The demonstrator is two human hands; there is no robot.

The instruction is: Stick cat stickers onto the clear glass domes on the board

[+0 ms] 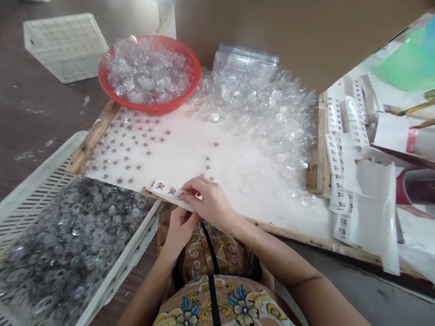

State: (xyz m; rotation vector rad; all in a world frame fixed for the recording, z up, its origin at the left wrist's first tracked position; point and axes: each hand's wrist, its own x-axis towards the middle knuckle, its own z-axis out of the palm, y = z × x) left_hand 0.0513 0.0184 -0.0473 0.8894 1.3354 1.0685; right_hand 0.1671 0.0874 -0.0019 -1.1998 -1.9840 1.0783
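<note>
A white strip (165, 190) printed with small animal-face stickers lies over the table's front edge. My right hand (211, 202) is closed at the strip's right end, with thumb and forefinger pinched on it. Just below, my left hand (180, 226) is closed with its fingertips pressed at the strip's lower edge, under my right hand. Several small animal-face stickers (126, 158) are spread over the left of the white table top (180, 149), and a short row of them (207, 167) lies beyond my right hand. Clear plastic pieces (272, 104) are heaped at the back and right.
A red basin (149, 108) of clear pieces stands at the back left. A white crate (44, 136) full of clear pieces is at the lower left, another basket (68, 45) behind. Sticker strips (338, 181) lie on the right beyond a wooden edge (322, 149).
</note>
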